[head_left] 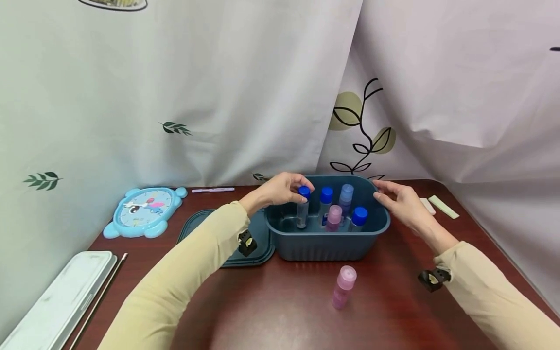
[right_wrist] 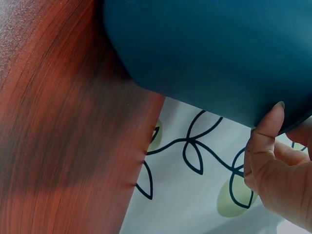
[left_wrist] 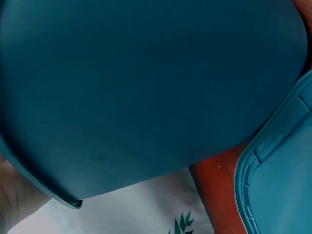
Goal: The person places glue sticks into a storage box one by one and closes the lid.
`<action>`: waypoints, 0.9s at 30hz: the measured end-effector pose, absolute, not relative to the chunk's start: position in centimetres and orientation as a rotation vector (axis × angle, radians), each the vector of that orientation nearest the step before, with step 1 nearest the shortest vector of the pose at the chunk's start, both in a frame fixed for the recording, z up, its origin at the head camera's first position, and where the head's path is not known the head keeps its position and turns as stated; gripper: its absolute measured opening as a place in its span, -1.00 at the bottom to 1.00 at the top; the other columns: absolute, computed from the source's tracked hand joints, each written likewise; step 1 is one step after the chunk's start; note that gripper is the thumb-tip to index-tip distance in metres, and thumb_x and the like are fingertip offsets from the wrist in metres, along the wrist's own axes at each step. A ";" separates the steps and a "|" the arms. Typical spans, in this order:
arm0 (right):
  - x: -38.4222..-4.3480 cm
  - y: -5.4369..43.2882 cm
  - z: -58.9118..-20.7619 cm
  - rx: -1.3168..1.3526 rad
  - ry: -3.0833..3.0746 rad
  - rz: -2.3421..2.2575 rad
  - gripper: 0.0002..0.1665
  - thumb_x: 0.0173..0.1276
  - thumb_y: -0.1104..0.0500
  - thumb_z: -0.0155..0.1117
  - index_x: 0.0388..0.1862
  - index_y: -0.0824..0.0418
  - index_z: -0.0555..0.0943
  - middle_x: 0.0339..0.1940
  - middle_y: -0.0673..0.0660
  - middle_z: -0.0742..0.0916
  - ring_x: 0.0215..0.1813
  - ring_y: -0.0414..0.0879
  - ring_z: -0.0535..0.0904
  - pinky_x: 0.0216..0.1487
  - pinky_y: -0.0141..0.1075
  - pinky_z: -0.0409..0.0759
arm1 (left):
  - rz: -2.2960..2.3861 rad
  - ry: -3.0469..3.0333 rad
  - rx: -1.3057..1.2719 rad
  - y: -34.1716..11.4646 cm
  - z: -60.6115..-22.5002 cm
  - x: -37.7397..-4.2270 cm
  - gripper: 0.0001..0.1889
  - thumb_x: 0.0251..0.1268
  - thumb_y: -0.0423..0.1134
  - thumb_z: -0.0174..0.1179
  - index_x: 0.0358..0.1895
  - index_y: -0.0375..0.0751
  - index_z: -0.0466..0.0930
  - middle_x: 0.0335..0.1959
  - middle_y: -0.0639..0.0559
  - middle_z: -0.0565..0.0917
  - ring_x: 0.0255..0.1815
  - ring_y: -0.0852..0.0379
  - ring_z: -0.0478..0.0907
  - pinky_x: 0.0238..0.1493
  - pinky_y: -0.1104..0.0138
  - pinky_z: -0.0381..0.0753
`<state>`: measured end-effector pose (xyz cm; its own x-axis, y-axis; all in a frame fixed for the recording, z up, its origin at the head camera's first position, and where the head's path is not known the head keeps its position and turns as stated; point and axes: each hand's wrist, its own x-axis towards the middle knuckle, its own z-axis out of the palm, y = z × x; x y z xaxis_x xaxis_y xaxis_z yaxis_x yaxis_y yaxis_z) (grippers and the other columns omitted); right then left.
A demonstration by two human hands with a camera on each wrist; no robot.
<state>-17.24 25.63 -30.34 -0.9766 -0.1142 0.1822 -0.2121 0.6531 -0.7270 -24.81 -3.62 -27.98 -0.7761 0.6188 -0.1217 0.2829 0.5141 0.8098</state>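
Note:
A dark blue plastic bin stands on the table with several small capped bottles upright inside. My left hand reaches over its left rim and pinches the blue cap of a clear bottle. On the right, my right hand grips the rim, its thumb against the outer wall. Beside the held bottle are another blue-capped bottle, a light-blue one, a pink one and a dark-blue-capped one. The left wrist view mostly shows the bin wall, hiding the left fingertips.
A pink bottle stands on the table in front of the bin. Left of the bin lies a dark blue lid, then a light-blue clock. A white case, a thin rod and a pen lie farther out.

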 end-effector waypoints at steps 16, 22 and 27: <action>-17.2 25.5 -30.6 0.282 -2.743 1.222 -0.48 0.46 0.16 0.04 0.28 0.45 0.35 -0.03 0.38 0.57 -0.09 0.06 0.47 -0.25 -0.71 0.43 | 0.894 2.599 0.815 -3.9 -27.5 -24.2 -0.64 0.22 -0.34 0.24 0.10 -0.20 0.55 0.12 -0.05 0.60 0.11 0.01 0.55 0.14 0.23 0.53; -17.3 25.6 -30.5 0.270 -2.744 1.241 -0.46 0.48 0.15 0.01 0.31 0.44 0.32 0.04 0.41 0.53 0.00 0.12 0.42 -0.26 -0.75 0.39 | 0.991 2.670 0.979 -4.6 -25.8 -22.2 -0.62 0.21 -0.29 0.27 0.11 -0.20 0.54 0.14 -0.05 0.58 0.17 0.05 0.52 0.13 0.26 0.53; -17.3 25.7 -30.3 0.268 -2.752 1.257 -0.45 0.48 0.14 0.01 0.32 0.44 0.30 0.04 0.40 0.53 -0.02 0.12 0.43 -0.26 -0.74 0.42 | 1.216 2.361 1.187 -3.6 -25.6 -18.8 -0.66 0.17 -0.30 0.30 0.04 -0.22 0.58 0.05 -0.08 0.64 0.06 0.08 0.60 0.00 0.36 0.60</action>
<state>-17.27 25.69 -30.33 -0.9791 -0.1166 0.1667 -0.2024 0.6430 -0.7387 -18.78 -3.58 -25.62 -0.6445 0.7499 0.1490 0.5569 0.3270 0.7635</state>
